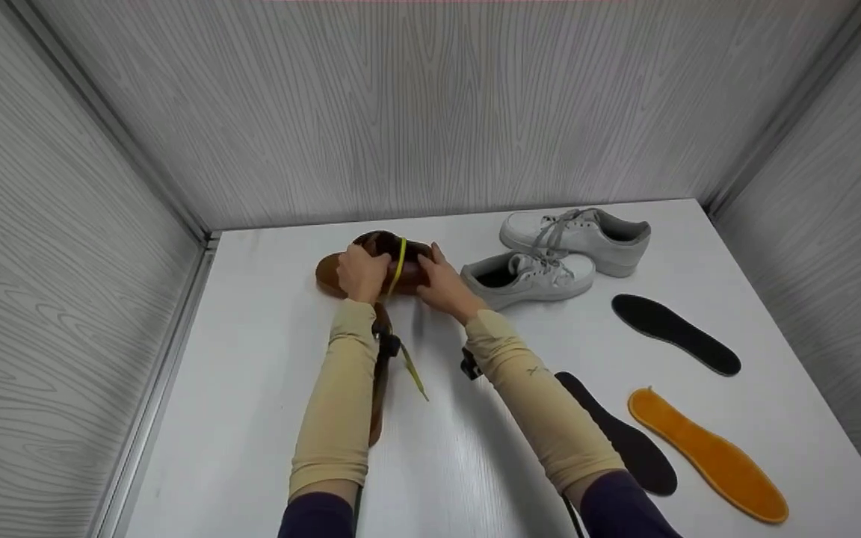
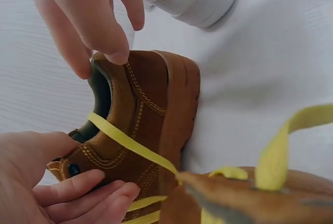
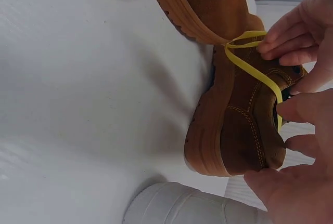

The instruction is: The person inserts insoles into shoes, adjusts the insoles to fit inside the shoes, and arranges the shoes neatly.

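Observation:
A brown leather shoe [image 1: 328, 275] with yellow stitching lies between both hands, its toe to the left and its heel to the right in the head view. My left hand [image 1: 362, 273] pinches its upper near the eyelets, thumb at the opening and fingers along the outer side. At the heel, my right hand [image 1: 449, 285] holds the collar, fingertips at the opening and thumb on the back. A yellow lace [image 2: 130, 143] crosses the opening. Nearer me, partly hidden by the left forearm, is a second brown shoe [image 1: 377, 426], also yellow-laced. The shoe's interior is mostly hidden.
Two white sneakers, one in front [image 1: 542, 284] and one behind [image 1: 617, 250], stand right of the hands. Further right lie a black insole [image 1: 673, 330], a dark insole [image 1: 632, 448] and an orange insole [image 1: 711, 452]. Grey wood-grain panels [image 1: 415, 112] enclose the white table [image 1: 236, 388].

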`<action>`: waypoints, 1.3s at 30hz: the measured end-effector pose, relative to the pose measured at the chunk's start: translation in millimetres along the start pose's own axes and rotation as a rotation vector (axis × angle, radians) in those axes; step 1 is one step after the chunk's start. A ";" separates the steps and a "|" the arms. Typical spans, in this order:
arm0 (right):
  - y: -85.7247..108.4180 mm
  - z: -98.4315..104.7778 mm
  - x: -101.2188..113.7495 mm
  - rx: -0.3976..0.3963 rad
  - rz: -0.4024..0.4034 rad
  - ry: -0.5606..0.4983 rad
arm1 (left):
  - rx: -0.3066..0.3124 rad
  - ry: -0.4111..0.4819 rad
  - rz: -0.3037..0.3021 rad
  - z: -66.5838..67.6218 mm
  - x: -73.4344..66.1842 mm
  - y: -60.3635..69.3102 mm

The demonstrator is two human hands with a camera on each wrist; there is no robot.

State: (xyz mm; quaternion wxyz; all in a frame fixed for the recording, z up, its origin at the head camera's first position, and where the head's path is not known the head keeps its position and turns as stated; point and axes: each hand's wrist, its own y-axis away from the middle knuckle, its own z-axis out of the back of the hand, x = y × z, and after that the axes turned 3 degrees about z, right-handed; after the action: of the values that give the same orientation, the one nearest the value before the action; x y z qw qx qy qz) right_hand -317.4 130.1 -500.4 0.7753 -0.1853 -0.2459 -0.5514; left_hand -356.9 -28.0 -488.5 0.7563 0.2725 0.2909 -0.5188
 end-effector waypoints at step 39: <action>0.1 -1.2 8.5 -0.203 0.043 0.006 | -0.109 0.068 -0.116 2.9 -12.3 2.2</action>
State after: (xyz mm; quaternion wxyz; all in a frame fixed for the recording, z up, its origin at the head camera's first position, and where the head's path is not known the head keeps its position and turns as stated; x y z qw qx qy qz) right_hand -314.9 123.0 -496.3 0.7650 -0.2664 -0.1825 -0.5572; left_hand -357.9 -21.7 -477.4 0.7284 0.2310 0.3597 -0.5354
